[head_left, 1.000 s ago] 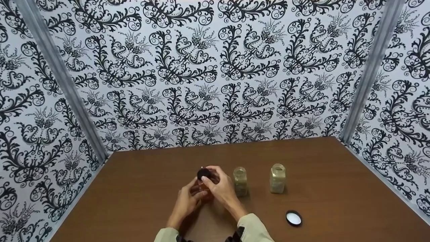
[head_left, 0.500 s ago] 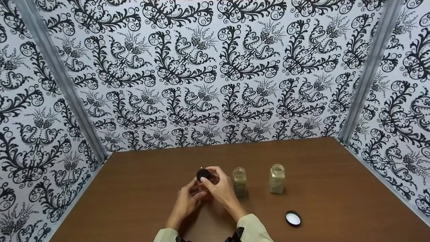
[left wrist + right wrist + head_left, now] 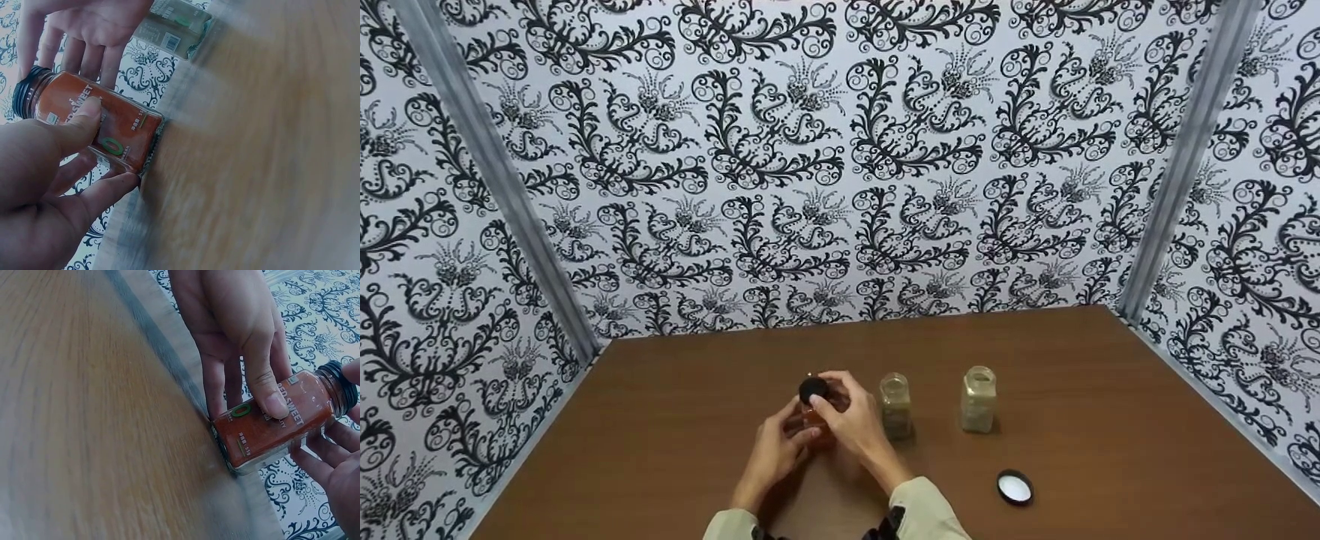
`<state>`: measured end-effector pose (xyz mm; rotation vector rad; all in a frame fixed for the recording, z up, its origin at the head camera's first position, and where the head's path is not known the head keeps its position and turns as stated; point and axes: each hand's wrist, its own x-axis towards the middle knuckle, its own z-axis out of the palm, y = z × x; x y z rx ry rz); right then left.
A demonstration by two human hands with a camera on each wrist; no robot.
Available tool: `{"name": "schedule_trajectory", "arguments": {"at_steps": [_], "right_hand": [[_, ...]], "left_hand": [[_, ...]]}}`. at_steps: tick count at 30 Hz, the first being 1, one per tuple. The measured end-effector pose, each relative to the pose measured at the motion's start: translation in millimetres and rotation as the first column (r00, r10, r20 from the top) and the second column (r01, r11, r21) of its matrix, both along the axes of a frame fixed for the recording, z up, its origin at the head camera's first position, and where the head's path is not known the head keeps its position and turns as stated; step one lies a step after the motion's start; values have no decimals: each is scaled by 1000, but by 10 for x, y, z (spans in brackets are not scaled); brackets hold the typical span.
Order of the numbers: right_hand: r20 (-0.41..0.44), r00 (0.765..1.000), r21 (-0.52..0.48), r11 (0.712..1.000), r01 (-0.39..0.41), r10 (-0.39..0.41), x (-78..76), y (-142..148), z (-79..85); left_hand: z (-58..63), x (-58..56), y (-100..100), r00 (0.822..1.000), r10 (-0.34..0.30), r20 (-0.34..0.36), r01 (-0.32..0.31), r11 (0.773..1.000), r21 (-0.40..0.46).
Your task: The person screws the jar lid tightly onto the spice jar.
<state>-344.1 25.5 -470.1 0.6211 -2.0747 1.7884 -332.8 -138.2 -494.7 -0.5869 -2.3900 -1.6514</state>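
Observation:
A square glass spice jar (image 3: 129,126) of red-orange powder, lettered "RED SWEET", stands upright on the table between both hands. My left hand (image 3: 780,444) grips its body, thumb across the label and fingers around the far side. On its neck sits a black ribbed lid (image 3: 813,389). My right hand (image 3: 855,420) holds the lid, thumb on the near edge; in the right wrist view its other fingers (image 3: 320,464) lie beside the jar's neck and upper body. Part of the jar is hidden by the hands in the head view.
Just right of my right hand stands a lidless glass jar (image 3: 896,416) of greenish-brown contents. A second lidless jar (image 3: 979,405) is farther right. A loose black lid (image 3: 1015,487), white inside up, lies nearer on the brown table (image 3: 660,435). Patterned walls enclose the back and sides.

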Motion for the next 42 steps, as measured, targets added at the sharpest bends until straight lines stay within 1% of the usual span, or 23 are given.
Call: {"name": "schedule_trajectory", "arguments": {"at_steps": [4, 9, 11, 17, 19, 28, 33, 37, 42], "right_hand": [[30, 1000, -3, 1000, 2, -2, 9, -3, 1], [63, 998, 32, 999, 22, -24, 15, 5, -1], [61, 998, 35, 999, 24, -26, 13, 6, -2], [37, 999, -21, 1000, -11, 12, 12, -2, 5], [34, 999, -23, 1000, -5, 5, 9, -9, 1], [46, 999, 26, 1000, 6, -7, 5, 11, -1], [23, 999, 53, 998, 31, -33, 10, 19, 5], [10, 999, 46, 998, 38, -38, 3, 12, 6], [33, 999, 40, 999, 36, -37, -3, -4, -7]], "left_hand": [[-4, -2, 1, 1000, 9, 3, -9, 1000, -13], [-5, 2, 2, 1000, -4, 8, 4, 1000, -4], [0, 6, 3, 1000, -7, 6, 7, 1000, -4], [20, 10, 4, 999, -2, 32, 2, 1000, -11], [16, 6, 3, 999, -2, 36, 3, 1000, -9], [-3, -2, 10, 998, 35, 59, -33, 999, -42], [-1, -4, 11, 999, 12, 50, -10, 1000, -26], [4, -4, 12, 999, 10, 45, -9, 1000, -25], [6, 4, -2, 999, 18, 52, -16, 1000, -26]]}}
